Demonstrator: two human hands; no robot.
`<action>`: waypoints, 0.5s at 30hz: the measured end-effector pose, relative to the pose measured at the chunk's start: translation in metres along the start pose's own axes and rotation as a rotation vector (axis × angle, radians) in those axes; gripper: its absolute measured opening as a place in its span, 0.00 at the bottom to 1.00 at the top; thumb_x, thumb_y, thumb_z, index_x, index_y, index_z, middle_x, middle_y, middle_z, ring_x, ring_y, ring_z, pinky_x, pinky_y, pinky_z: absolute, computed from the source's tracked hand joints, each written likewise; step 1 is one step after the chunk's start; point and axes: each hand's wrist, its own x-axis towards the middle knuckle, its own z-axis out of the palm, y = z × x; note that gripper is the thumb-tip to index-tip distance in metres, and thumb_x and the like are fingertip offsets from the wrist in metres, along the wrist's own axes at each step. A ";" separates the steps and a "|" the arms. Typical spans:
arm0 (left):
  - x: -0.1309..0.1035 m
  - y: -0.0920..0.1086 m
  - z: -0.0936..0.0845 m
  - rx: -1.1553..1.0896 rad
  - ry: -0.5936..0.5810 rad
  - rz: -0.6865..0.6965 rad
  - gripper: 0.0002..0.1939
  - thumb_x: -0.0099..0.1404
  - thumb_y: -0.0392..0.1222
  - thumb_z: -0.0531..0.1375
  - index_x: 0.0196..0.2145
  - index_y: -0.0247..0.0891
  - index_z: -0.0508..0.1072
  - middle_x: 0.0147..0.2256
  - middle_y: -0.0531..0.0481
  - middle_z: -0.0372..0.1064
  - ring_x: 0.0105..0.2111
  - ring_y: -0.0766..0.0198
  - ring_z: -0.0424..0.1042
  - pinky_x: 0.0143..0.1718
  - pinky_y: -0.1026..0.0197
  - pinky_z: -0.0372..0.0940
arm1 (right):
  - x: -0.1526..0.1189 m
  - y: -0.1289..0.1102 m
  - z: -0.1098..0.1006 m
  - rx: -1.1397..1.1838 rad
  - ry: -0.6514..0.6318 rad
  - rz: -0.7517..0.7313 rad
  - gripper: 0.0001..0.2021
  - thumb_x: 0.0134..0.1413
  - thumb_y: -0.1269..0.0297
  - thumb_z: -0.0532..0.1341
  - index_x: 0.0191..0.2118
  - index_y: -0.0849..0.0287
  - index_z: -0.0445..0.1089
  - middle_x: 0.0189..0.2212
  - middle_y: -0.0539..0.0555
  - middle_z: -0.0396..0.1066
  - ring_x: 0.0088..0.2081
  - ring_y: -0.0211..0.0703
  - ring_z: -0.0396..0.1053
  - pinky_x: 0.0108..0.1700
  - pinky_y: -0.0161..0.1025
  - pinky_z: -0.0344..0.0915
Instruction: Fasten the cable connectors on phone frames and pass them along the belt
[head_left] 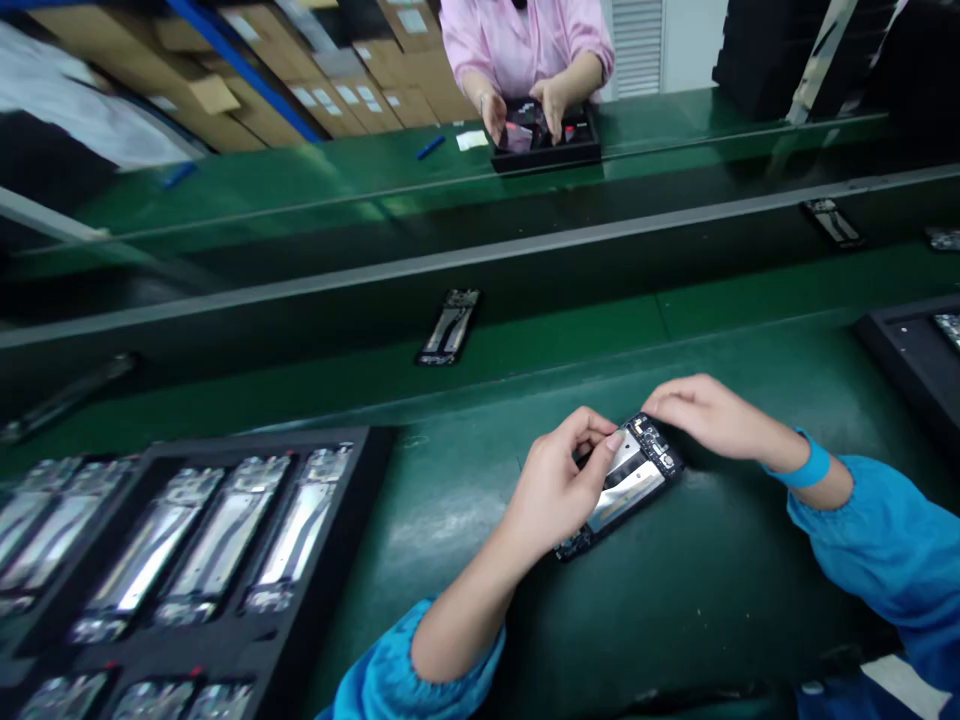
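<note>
An opened phone (pixel 634 485), with its silver battery and circuit board exposed, lies at a slant on the green work mat. My left hand (pixel 566 475) has thumb and fingers closed on its left long side, over the battery. At the phone's top corner is my right hand (pixel 694 410), its fingers bent together near the circuit board. Whatever the right fingertips pinch, if anything, is too small to make out. A blue band circles the right wrist.
At left stands a black foam tray (pixel 300 640) holding several opened phones. Another phone (pixel 450 325) rests on the green strip beyond, and one more (pixel 832 222) farther right. A second black tray (pixel 907 370) is at right. Across the bench, a person in pink handles a black box (pixel 551 155).
</note>
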 end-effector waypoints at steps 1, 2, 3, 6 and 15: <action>-0.002 0.003 0.000 0.009 0.063 0.007 0.10 0.70 0.47 0.57 0.36 0.39 0.71 0.27 0.53 0.70 0.26 0.66 0.67 0.28 0.64 0.61 | -0.003 -0.002 0.009 -0.007 -0.027 0.007 0.13 0.62 0.60 0.57 0.29 0.59 0.71 0.25 0.49 0.68 0.30 0.41 0.65 0.31 0.37 0.58; -0.004 0.006 0.001 0.036 0.113 0.018 0.10 0.70 0.47 0.58 0.35 0.39 0.72 0.27 0.53 0.71 0.26 0.66 0.67 0.28 0.63 0.61 | -0.005 -0.004 0.018 -0.011 -0.030 0.003 0.13 0.63 0.60 0.57 0.27 0.58 0.67 0.23 0.47 0.64 0.28 0.40 0.62 0.29 0.37 0.55; -0.007 0.008 0.001 0.066 0.153 0.033 0.10 0.70 0.46 0.58 0.34 0.39 0.73 0.27 0.53 0.72 0.26 0.66 0.67 0.29 0.63 0.62 | -0.008 -0.006 0.025 -0.018 -0.016 -0.011 0.14 0.63 0.61 0.57 0.26 0.58 0.64 0.22 0.46 0.62 0.27 0.39 0.60 0.28 0.37 0.53; -0.013 0.014 0.003 0.121 0.221 0.079 0.09 0.70 0.46 0.59 0.34 0.40 0.74 0.30 0.52 0.74 0.28 0.65 0.70 0.33 0.61 0.64 | -0.013 -0.011 0.037 -0.053 0.077 -0.103 0.13 0.64 0.65 0.56 0.26 0.58 0.59 0.24 0.47 0.60 0.28 0.38 0.60 0.30 0.38 0.52; -0.020 0.020 0.004 0.163 0.259 0.134 0.07 0.70 0.44 0.60 0.34 0.41 0.73 0.28 0.55 0.73 0.28 0.66 0.69 0.33 0.61 0.62 | -0.018 -0.014 0.044 -0.057 0.159 -0.163 0.15 0.65 0.64 0.56 0.25 0.57 0.55 0.25 0.47 0.59 0.29 0.39 0.58 0.32 0.38 0.52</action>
